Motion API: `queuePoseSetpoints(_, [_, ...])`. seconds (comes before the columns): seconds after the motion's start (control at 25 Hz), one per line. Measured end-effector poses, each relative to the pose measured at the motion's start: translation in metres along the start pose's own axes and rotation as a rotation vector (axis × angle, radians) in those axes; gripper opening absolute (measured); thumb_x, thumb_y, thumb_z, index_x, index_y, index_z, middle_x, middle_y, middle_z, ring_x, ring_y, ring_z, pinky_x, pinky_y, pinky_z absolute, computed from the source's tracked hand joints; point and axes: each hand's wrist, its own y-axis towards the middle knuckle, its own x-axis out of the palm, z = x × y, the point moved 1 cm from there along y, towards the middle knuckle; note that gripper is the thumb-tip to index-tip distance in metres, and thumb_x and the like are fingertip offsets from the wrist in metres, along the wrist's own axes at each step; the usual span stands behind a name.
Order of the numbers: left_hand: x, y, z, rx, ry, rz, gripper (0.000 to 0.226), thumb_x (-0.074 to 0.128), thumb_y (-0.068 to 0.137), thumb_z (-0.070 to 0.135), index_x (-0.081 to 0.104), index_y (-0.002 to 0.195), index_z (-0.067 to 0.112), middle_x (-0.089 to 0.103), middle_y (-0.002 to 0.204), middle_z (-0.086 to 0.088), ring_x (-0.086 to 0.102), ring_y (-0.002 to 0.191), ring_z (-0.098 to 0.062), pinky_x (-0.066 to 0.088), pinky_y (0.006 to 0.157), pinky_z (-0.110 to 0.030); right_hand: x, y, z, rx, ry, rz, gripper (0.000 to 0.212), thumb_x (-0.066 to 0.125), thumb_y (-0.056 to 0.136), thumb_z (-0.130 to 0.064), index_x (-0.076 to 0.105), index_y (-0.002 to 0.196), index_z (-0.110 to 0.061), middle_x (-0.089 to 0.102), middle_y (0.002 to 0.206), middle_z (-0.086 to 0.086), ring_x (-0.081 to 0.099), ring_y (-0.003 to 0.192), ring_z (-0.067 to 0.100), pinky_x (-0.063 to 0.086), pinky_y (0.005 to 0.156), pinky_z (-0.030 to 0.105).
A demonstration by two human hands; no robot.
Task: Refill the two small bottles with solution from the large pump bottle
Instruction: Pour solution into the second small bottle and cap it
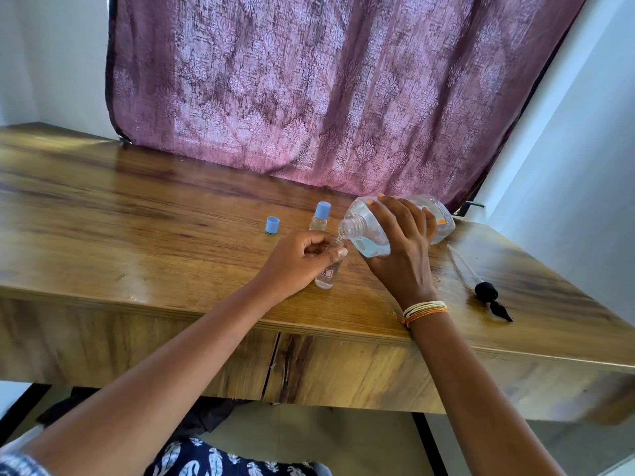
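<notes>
My right hand (400, 247) grips the large clear bottle (369, 231), tipped on its side with its open threaded neck pointing left and down. Pale blue liquid pools near the neck. My left hand (302, 257) holds a small clear bottle (328, 273) upright on the table, its open mouth right under the large bottle's neck; a label with a letter shows on it. A second small bottle (319, 219) with a blue cap stands just behind. A loose blue cap (272, 225) lies to the left of it.
The black pump head with its long clear tube (486, 290) lies on the wooden table (137, 218) to the right of my right hand. A purple patterned curtain (326, 80) hangs behind. The table's front edge is near my forearms.
</notes>
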Motion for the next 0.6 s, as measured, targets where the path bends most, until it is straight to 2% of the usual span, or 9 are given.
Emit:
queuePoseSetpoints(0.32, [-0.0001, -0.0005, 0.0013, 0.014, 0.016, 0.001, 0.023, 0.068, 0.087, 0.022, 0.072, 0.106, 0.011, 0.076, 0.097, -0.003, 0.072, 0.092, -0.011, 0.055, 0.081, -0.019, -0.0002, -0.0003, -0.0013, -0.006, 0.017, 0.000, 0.059, 0.074, 0.077, -0.042, 0.048, 0.128, -0.028, 0.060, 0.129, 0.003, 0.049, 0.121, 0.024, 0.034, 0.102, 0.056])
queuePoseSetpoints(0.6, [-0.0006, -0.0003, -0.0002, 0.008, 0.017, 0.003, 0.023, 0.068, 0.086, 0.025, 0.072, 0.105, 0.013, 0.076, 0.096, -0.001, 0.072, 0.092, -0.011, 0.056, 0.083, -0.023, 0.0005, -0.0007, -0.0018, -0.003, 0.043, -0.006, 0.060, 0.074, 0.077, -0.042, 0.048, 0.128, -0.028, 0.061, 0.129, 0.003, 0.054, 0.119, 0.027, 0.037, 0.099, 0.057])
